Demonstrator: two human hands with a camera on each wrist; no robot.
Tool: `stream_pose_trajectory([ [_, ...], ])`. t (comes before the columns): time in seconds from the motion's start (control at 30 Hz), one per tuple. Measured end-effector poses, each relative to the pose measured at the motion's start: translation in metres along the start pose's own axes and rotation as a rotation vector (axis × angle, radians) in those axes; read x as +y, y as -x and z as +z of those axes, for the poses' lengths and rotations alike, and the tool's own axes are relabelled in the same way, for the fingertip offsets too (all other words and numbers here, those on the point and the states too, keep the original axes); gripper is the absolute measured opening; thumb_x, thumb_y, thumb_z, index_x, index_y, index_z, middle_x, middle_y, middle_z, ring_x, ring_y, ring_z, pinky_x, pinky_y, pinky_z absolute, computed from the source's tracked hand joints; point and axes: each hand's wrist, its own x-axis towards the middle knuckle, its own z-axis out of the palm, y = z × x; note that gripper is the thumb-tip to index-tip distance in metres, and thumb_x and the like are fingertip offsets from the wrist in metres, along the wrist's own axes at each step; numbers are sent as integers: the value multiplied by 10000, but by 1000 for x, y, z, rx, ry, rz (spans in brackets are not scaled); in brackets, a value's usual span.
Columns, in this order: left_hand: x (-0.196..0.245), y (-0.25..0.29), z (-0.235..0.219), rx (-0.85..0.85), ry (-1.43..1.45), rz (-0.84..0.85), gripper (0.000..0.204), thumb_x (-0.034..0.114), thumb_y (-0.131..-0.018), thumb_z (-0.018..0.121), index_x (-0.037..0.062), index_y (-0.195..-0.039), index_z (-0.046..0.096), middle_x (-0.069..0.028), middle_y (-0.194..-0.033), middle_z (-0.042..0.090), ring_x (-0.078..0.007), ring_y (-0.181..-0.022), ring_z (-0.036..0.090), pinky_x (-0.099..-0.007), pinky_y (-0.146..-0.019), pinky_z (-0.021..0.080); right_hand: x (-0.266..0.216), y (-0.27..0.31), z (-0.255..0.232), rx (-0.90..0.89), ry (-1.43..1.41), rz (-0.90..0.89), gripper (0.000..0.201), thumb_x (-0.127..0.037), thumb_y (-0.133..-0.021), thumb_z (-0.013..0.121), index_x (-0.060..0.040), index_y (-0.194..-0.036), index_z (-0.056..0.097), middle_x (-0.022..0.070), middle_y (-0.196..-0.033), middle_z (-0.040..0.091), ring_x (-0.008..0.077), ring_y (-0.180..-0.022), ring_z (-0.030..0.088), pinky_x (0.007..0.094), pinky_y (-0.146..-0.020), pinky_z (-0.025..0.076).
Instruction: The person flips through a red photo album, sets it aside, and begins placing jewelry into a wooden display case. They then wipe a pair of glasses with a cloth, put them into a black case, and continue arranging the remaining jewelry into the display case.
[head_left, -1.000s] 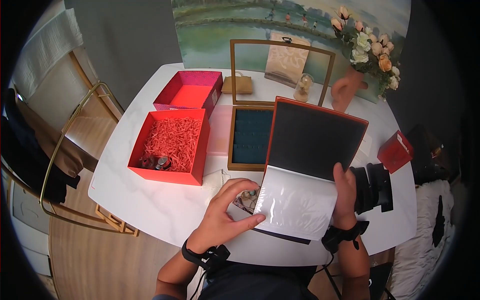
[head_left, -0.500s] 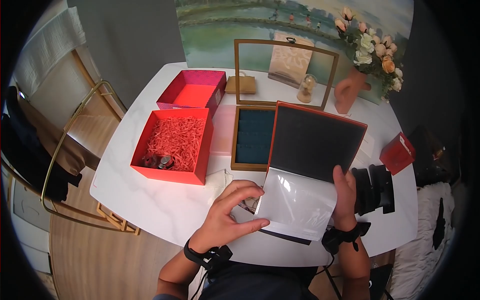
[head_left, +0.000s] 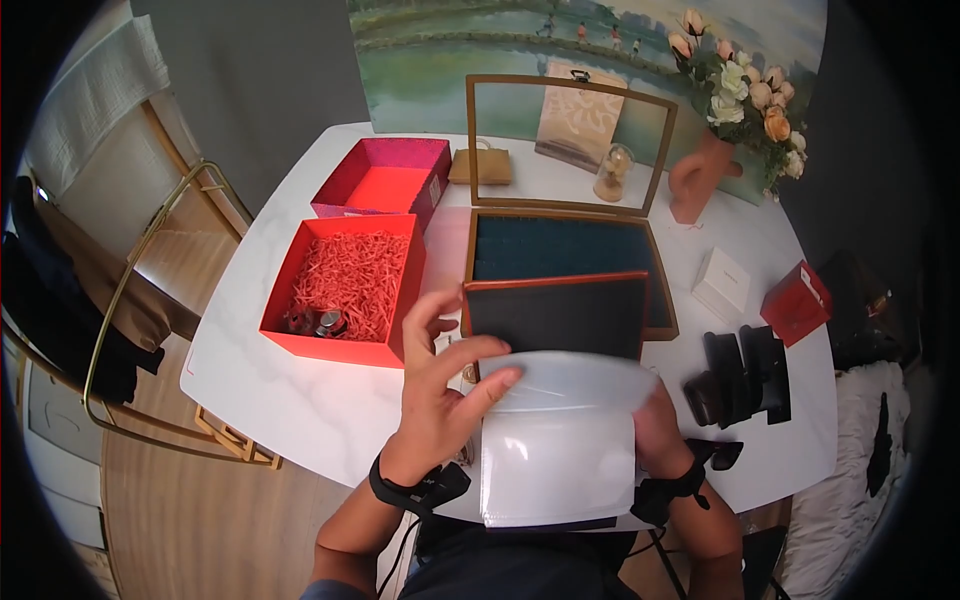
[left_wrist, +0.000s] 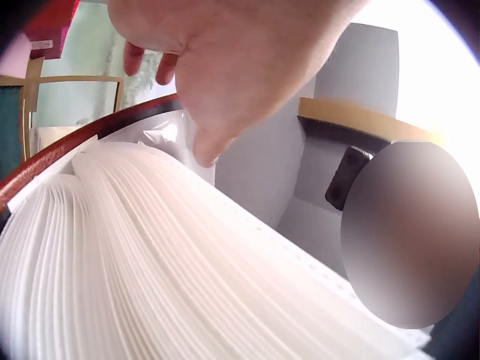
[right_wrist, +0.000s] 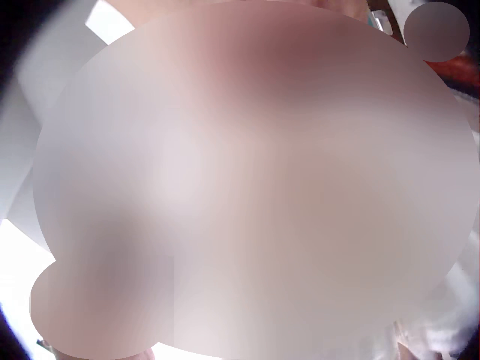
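An album with a dark inner cover edged in red-brown lies open at the near side of the table, with clear plastic pages. My left hand pinches the left edge of a raised, curved page between thumb and index finger. My right hand is at the album's right edge, its fingers partly hidden by the pages. In the left wrist view, many white page edges fan out below the left hand. Most of the right wrist view is blurred.
Left stand a red box with shredded paper and a pink-red box. Behind the album is a glass-lidded wooden case. Right are a white box, black items, sunglasses and a red box.
The album has tilted and moved left and nearer, uncovering more of the wooden case and the white box. A page now curves upward, its edge held by my left hand.
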Motion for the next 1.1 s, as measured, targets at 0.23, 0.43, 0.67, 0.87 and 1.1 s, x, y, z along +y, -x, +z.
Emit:
stream_pose_trajectory([
  [0.23, -11, 13, 7, -82, 437, -478, 172, 51, -918, 713, -11, -1052, 624, -96, -1179, 579, -162, -1071, 559, -295, -938, 446, -11, 3, 19, 25, -112, 134, 363, -225, -1048, 449, 13, -1299, 562, 77, -1117, 658, 115, -948, 628, 261, -823, 514],
  [0.43, -4, 9, 16, 42, 453, -412, 331, 28, -919, 702, 13, -1214, 554, -77, -1154, 587, -138, -1039, 578, -265, -894, 467, -14, 3, 15, -117, -87, 164, 378, -266, -1039, 519, 18, -1284, 565, 58, -1131, 646, 101, -979, 601, 276, -853, 503],
  [0.67, -4, 19, 5, -225, 624, -380, 553, -5, -875, 724, 57, -1376, 497, -106, -1348, 477, -222, -1283, 487, -328, -1013, 443, -20, 5, 14, 54, 82, -85, 343, -250, -1028, 539, 27, -1221, 604, 50, -1096, 654, 94, -959, 588, 276, -867, 478],
  [0.87, 0, 20, 7, -388, 550, -383, 380, 22, -866, 731, 56, -1229, 624, -108, -1240, 537, -220, -1187, 526, -319, -983, 433, -24, 6, 18, 113, 97, -253, 341, -256, -1022, 550, 35, -1189, 613, 47, -1077, 656, 100, -957, 577, 270, -864, 461],
  [1.1, 18, 12, 1, -437, 233, -237, 307, 54, -823, 784, 71, -1117, 701, -128, -1189, 552, -285, -1116, 563, -343, -958, 444, -25, 9, 17, 153, 79, -313, 359, -274, -1011, 565, 38, -1183, 612, 50, -1071, 654, 104, -959, 565, 279, -874, 455],
])
